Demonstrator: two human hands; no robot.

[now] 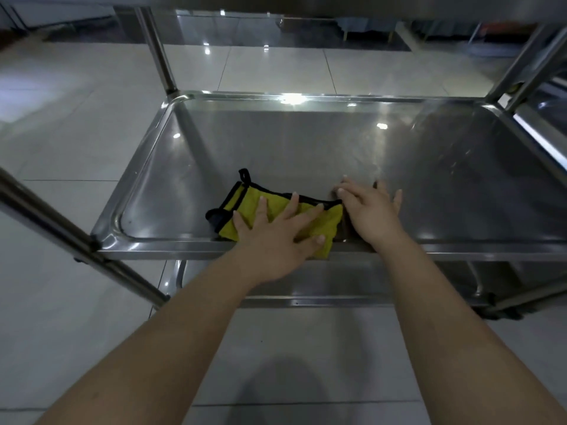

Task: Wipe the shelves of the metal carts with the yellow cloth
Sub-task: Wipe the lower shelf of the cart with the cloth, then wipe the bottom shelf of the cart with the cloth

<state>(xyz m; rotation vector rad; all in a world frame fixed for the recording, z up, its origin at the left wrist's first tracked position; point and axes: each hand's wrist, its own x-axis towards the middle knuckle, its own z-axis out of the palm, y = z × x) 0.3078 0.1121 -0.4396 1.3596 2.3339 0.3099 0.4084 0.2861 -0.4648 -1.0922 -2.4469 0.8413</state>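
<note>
Two bare forearms reach up from the bottom of the frame toward the middle shelf [306, 142] of a metal cart [159, 53]. The left hand [276, 240] lies flat with fingers spread, pressing the yellow cloth [245, 207] down at the shelf's near edge, centre frame. Just right of the cloth, the right hand [372, 214] rests flat on the steel, fingers straight. Beyond the cart, pale floor tiles [92, 72] fill the upper frame.

Left hand [276, 240] and right hand [371, 211] flat, palms down, fingers [290, 207] straight and spread.
</note>
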